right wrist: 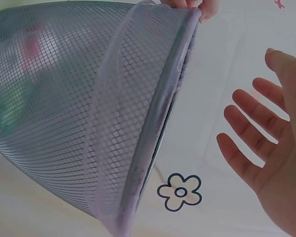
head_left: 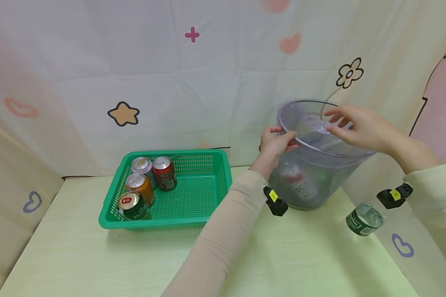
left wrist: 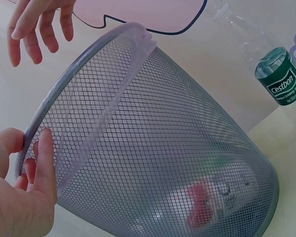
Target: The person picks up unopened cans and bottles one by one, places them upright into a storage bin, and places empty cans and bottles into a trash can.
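A grey wire-mesh bin (head_left: 301, 181) stands at the back right of the table, lined with a thin purplish plastic bag (head_left: 314, 123) folded over its rim. My left hand (head_left: 275, 146) pinches that rim on its near left side, thumb and fingers on either side, as the left wrist view shows. Over the bin's mouth hovers my right hand (head_left: 364, 128); its fingers are spread and loosely bent, holding nothing, in the right wrist view too. Through the mesh, a whitish item with red (left wrist: 200, 202) and something green show low inside, their kind unclear.
Left of the bin sits a green plastic basket (head_left: 193, 222) with several drink cans (head_left: 164, 173) in its left part. A clear water bottle (head_left: 364, 220) with a green label is at the table's right edge, below my right wrist. A printed curtain (head_left: 208, 90) hangs behind.
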`<state>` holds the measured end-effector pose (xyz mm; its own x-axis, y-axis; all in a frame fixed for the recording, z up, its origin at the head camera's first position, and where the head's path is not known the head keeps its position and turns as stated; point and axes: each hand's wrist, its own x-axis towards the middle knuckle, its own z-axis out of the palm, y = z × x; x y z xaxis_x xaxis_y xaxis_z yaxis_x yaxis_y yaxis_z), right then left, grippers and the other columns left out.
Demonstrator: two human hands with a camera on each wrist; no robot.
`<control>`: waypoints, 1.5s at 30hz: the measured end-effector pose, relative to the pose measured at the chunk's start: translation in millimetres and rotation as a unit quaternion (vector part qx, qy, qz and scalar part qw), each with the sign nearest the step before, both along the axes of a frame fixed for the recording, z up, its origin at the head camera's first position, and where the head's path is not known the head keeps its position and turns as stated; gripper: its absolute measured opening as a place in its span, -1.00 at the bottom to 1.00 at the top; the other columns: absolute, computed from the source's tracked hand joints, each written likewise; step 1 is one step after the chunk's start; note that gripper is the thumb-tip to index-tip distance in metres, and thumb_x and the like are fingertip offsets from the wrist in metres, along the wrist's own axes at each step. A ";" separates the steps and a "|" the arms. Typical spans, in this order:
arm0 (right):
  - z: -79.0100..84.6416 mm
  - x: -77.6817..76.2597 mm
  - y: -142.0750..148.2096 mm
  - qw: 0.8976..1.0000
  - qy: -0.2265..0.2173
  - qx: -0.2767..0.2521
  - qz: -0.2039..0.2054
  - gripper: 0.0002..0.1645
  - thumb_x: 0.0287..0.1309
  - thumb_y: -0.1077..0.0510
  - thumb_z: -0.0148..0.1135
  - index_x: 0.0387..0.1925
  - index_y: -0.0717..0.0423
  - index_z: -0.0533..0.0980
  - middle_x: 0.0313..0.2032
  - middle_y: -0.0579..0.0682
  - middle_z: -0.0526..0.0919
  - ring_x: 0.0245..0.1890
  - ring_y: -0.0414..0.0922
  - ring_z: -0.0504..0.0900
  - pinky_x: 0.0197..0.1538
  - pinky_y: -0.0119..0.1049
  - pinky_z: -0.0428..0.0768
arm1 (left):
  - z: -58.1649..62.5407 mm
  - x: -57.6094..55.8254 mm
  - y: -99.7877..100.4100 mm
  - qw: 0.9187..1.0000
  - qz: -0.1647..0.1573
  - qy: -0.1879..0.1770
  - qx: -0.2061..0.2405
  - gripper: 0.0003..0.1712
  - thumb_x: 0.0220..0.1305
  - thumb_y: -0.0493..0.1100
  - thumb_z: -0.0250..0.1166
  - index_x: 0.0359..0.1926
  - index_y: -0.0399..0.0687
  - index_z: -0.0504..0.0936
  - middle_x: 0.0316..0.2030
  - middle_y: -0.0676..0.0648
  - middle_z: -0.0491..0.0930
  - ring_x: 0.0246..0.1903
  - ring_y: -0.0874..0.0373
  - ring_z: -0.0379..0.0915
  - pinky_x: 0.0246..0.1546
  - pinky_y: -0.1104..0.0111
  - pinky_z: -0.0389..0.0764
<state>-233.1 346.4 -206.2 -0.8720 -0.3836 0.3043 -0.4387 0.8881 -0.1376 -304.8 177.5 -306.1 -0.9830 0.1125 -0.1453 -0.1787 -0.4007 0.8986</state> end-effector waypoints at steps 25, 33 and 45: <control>-22.6 38.9 27.4 0.996 0.084 -0.019 -0.015 -0.61 -0.02 0.29 0.28 -0.07 0.13 0.50 -0.23 -0.02 0.60 -0.34 -0.60 0.32 -0.30 -0.74 0.33 | 1.8 0.0 -0.1 1.000 0.001 -0.005 -0.001 -0.63 0.00 -0.38 0.36 -0.25 -0.09 0.36 -0.48 -0.13 0.56 -0.60 0.16 0.57 -0.50 0.35 0.64; -28.8 45.8 34.7 0.995 0.094 -0.004 -0.019 -0.59 -0.06 0.31 0.32 -0.09 0.15 0.50 -0.24 -0.02 0.59 -0.35 -0.49 0.36 -0.31 -0.76 0.32 | 1.8 -1.1 -2.4 1.000 -0.003 -0.002 -0.005 -0.63 0.00 -0.36 0.37 -0.24 -0.08 0.36 -0.45 -0.12 0.56 -0.59 0.15 0.57 -0.50 0.35 0.64; -38.5 66.6 41.4 0.996 0.080 -0.023 -0.042 -0.60 0.04 0.28 0.26 -0.03 0.20 0.47 -0.15 0.04 0.57 -0.28 -0.62 0.26 -0.29 -0.79 0.30 | 2.7 0.9 -0.8 1.000 0.000 -0.008 -0.006 -0.62 -0.01 -0.38 0.36 -0.24 -0.08 0.36 -0.46 -0.10 0.55 -0.60 0.16 0.55 -0.49 0.35 0.64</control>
<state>-166.5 387.7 -244.7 -0.8394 -0.2940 0.4571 -0.3830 0.9167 -0.1136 -303.9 176.7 -303.4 -0.9805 0.1106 -0.1624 -0.1930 -0.3893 0.9007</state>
